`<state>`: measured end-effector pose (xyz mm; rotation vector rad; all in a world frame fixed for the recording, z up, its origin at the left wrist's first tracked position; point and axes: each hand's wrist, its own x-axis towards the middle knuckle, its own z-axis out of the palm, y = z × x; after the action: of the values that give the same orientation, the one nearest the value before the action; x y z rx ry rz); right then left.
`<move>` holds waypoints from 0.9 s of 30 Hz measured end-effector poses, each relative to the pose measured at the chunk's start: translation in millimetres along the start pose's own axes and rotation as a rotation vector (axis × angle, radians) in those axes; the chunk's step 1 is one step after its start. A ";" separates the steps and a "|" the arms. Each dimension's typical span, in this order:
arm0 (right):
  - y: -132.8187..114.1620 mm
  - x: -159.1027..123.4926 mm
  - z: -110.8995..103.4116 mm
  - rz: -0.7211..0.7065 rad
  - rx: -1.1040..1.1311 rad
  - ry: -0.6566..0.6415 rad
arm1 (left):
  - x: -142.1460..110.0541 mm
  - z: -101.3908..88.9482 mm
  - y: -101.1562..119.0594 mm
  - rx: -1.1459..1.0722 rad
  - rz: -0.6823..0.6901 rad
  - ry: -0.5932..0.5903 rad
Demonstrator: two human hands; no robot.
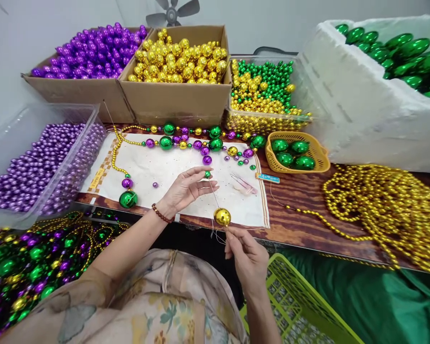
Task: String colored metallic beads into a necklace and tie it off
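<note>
Over the white cloth [186, 196], my left hand [188, 191] pinches a small green bead [207, 175], its lower fingers loosely extended. A thin line runs down from that bead to a larger gold bead [222, 217]. Just under the gold bead, the thumb and forefinger of my right hand [249, 258] are closed on the thread [220, 235], which loops loosely there. A beaded strand [165, 143] in green, purple and gold lies along the cloth's far edge. Its left end hangs toward me with a big green bead [128, 199].
Boxes of purple beads [103, 52] and gold beads [179, 62] stand behind, beside a clear tub [268, 119]. Tweezers [244, 183] lie on the cloth. A yellow basket [320, 160] holds green beads. Gold bead chains [383, 215] are heaped right; a green crate [308, 291] sits below.
</note>
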<state>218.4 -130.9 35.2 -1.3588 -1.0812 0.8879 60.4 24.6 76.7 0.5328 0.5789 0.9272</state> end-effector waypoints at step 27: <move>29.2 19.7 32.6 0.203 0.191 -0.001 | -30.2 -29.1 -29.8 0.396 0.027 0.049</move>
<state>196.4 -100.8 4.9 -1.3229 -0.8457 1.1119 44.0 -10.8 43.1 0.8768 0.8079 0.8558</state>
